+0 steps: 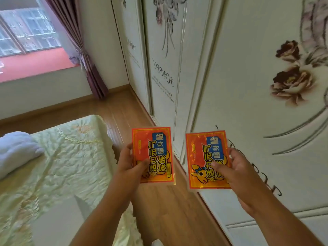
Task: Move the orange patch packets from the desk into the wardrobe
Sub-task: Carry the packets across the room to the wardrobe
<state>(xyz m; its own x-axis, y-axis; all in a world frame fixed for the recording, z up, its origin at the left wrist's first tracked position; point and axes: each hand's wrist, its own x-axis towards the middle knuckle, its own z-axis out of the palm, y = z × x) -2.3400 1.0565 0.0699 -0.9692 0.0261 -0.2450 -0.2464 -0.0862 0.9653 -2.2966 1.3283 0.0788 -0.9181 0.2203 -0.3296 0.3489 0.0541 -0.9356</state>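
Orange packets, one in each hand, held up side by side and apart, printed faces toward the camera; the left hand [128, 161] grips the left packet [153, 154] by its left edge, thumb across the front and fingers curled behind; the right hand [234, 172] grips the right packet [206, 159] by its right edge, thumb laid over the print. Both packets hang above a wooden floor [165, 210], close in front of the wardrobe [248, 103], whose white doors are shut and painted with brown flowers and grey script. To the left lies a bed [67, 166] under a pale green quilted cover; beyond it a window [26, 32] with a purple curtain [85, 59] tied back beside it.
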